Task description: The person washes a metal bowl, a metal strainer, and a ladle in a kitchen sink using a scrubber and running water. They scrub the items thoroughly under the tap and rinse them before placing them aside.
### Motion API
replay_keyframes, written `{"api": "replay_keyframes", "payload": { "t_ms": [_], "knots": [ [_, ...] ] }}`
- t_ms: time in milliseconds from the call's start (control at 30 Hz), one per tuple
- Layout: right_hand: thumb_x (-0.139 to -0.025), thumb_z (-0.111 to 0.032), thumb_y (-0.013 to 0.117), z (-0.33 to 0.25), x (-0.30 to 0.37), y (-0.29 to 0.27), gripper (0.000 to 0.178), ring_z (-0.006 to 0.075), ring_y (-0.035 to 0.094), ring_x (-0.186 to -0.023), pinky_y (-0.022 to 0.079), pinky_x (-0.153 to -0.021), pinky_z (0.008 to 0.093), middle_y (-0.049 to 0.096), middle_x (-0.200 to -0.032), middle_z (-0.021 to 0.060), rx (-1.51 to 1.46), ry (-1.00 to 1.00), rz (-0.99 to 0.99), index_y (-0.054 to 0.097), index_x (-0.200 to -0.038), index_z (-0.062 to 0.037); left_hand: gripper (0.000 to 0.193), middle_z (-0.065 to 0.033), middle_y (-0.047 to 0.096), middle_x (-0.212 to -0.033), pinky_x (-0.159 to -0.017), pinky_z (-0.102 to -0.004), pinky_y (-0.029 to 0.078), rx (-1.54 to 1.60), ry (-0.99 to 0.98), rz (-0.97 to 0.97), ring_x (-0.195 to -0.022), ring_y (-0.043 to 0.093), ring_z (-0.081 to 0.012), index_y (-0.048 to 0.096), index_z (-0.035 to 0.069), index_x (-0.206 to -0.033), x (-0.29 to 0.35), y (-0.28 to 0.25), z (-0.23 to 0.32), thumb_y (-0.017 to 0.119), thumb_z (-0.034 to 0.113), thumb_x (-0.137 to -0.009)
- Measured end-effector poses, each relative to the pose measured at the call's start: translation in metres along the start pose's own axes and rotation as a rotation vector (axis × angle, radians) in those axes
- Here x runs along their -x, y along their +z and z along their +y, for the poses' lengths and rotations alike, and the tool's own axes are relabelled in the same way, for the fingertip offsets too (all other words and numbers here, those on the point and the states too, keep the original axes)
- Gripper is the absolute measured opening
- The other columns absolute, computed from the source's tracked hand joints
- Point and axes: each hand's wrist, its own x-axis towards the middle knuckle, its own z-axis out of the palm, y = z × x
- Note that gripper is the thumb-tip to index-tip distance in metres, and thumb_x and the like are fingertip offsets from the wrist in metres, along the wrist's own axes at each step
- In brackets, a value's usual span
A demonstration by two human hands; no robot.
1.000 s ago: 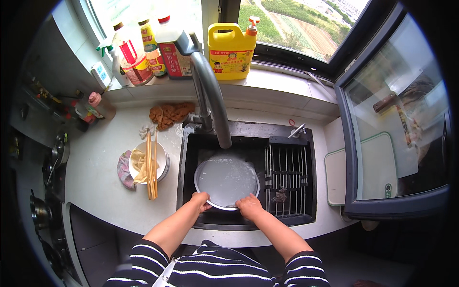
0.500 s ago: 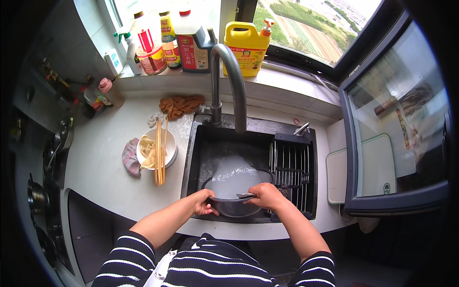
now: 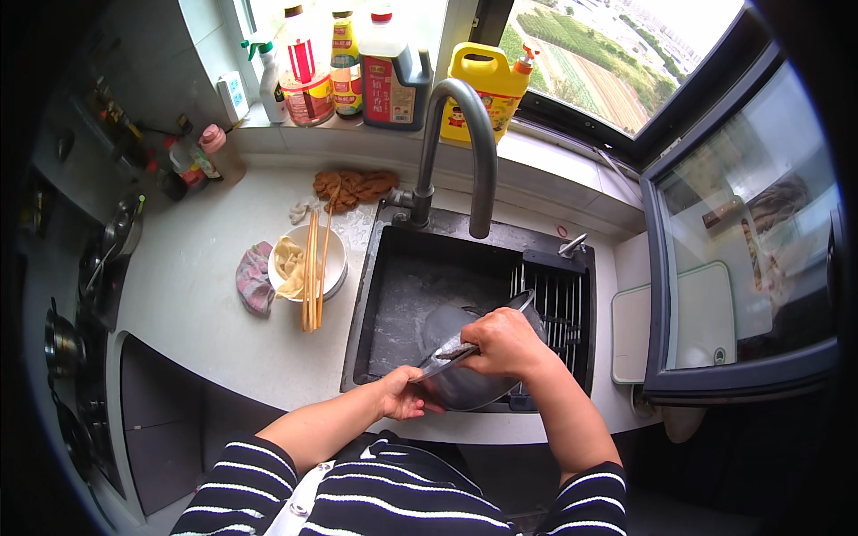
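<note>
A grey, round, deep vessel with a dark rim (image 3: 469,386), perhaps a pot, is held tilted over the near part of the black sink (image 3: 357,335). My left hand (image 3: 404,393) grips its near left edge, thumb on the rim and fingers underneath. On the rim's upper side, my right hand (image 3: 502,344) is closed round the edge. A small grey scrap (image 3: 458,351), cloth or scrubber, sticks out from under its fingers. Wet streaks cover the sink floor. Above the sink arches the grey faucet (image 3: 483,143); whether water runs from it I cannot tell.
A metal drying rack (image 3: 563,313) fills the sink's right side. Left on the counter stand a white bowl (image 3: 337,259) with chopsticks (image 3: 313,277) across it, and cloths (image 3: 256,279). Bottles (image 3: 393,85) line the sill. An open window sash (image 3: 657,295) juts in at right.
The vessel has turned and tipped, its right edge rising toward the rack. The whitish sheet of water before it is gone. Both hands keep their grip; the right has moved slightly up and right.
</note>
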Motion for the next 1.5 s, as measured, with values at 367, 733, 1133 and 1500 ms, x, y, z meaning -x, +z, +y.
{"api": "replay_keyframes", "payload": {
  "t_ms": [367, 733, 1133, 1500],
  "knots": [
    [-0.059, -0.027, 0.071, -0.020, 0.012, -0.015, 0.024, 0.0307, 0.061, -0.061, 0.047, -0.059, 0.0419, 0.059, -0.058, 0.0107, 0.078, 0.038, -0.094, 0.059, -0.061, -0.0069, 0.055, -0.0304, 0.052, -0.117, -0.086, -0.0464, 0.050, 0.113, 0.101, -0.255, -0.103, 0.056, -0.0420, 0.048, -0.007, -0.120, -0.008, 0.009, -0.013, 0.052, 0.019, -0.072],
    [-0.069, -0.024, 0.059, 0.024, 0.036, 0.114, 0.064, 0.0264, 0.050, -0.116, 0.035, -0.100, 0.0323, 0.052, -0.127, 0.0176, -0.675, 0.340, -0.608, 0.048, -0.127, 0.0010, 0.046, -0.0143, 0.057, -0.094, -0.064, -0.0381, 0.056, -0.137, 0.828, 0.431, -0.078, 0.062, -0.0266, 0.048, 0.001, -0.113, 0.016, 0.034, 0.019, 0.048, -0.007, -0.068],
    [-0.073, -0.006, 0.058, 0.075, -0.091, 0.134, 0.037, 0.0234, 0.052, -0.098, 0.042, -0.088, 0.0334, 0.051, -0.109, 0.0173, -0.659, 1.124, 1.393, 0.047, -0.107, 0.0027, 0.039, -0.0099, 0.059, -0.092, -0.060, -0.0376, 0.054, -0.233, 0.876, 0.335, -0.077, 0.061, -0.0225, 0.053, 0.002, -0.107, 0.056, 0.080, -0.005, 0.049, -0.005, -0.068],
    [-0.077, -0.013, 0.056, 0.034, -0.026, 0.121, 0.022, 0.0296, 0.056, -0.104, 0.046, -0.086, 0.0397, 0.060, -0.109, 0.0121, 0.265, 0.350, -0.601, 0.067, -0.096, -0.0100, 0.045, -0.0124, 0.059, -0.096, -0.062, -0.0409, 0.055, -0.131, 0.912, 0.462, -0.080, 0.062, -0.0258, 0.051, 0.002, -0.111, 0.036, 0.038, 0.004, 0.047, -0.008, -0.067]
  ]
}}
